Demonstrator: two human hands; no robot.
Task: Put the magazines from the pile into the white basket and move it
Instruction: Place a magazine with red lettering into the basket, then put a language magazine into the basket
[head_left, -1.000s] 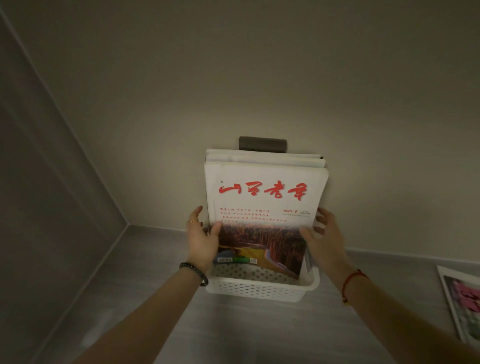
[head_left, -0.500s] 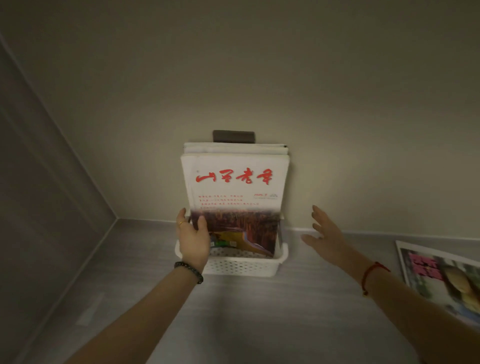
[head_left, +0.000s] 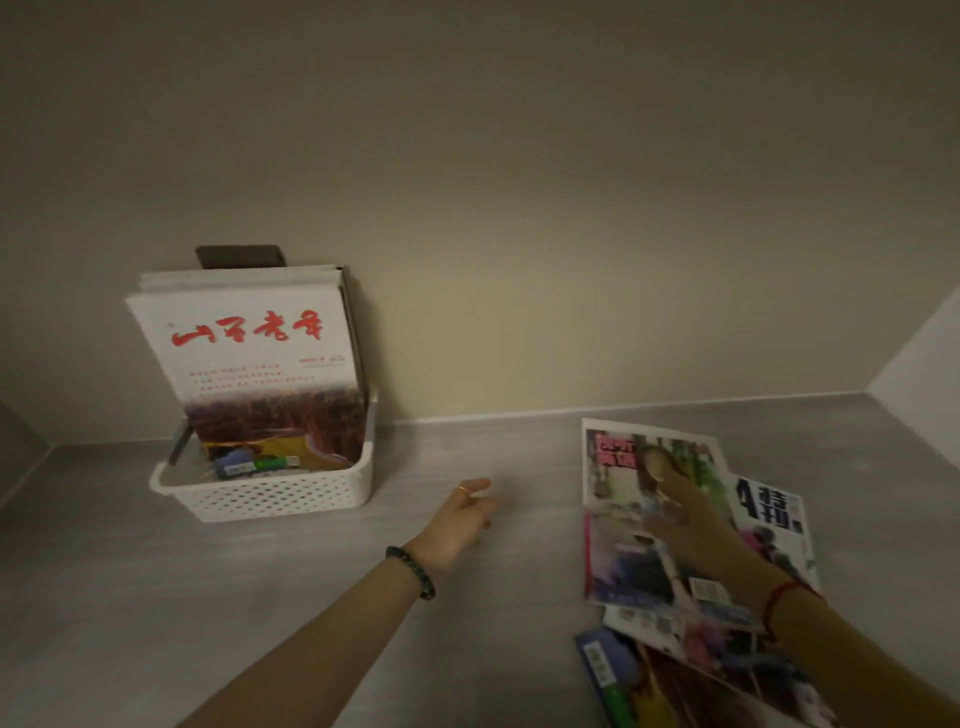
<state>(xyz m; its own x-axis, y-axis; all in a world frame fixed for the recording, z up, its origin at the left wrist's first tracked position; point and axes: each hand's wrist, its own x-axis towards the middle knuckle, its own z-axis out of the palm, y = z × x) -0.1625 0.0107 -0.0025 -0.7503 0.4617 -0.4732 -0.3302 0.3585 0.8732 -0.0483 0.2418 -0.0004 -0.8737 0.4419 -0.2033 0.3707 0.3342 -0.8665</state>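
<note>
Right hand (head_left: 685, 525) laid flat, fingers spread, on top magazine (head_left: 623, 519); nothing gripped. Left hand (head_left: 460, 519) open, empty. Near edge best pinched, lower magazines (head_left: 769, 525) left undisturbed.

Left hand (head_left: 457, 522) open, empty; right hand (head_left: 691, 525) flat, fingers spread.

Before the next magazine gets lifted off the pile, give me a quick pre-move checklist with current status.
1. Right hand on the top magazine: ok, resting flat on it, no grip yet.
2. Left hand free: ok, open over the table.
3. White basket upright by the wall: ok.
4. Magazines in the basket stable: ok, leaning back on the wall.
5. Room in front for another: cannot tell.
6. Pile count: at least three, the rest hidden.
</note>
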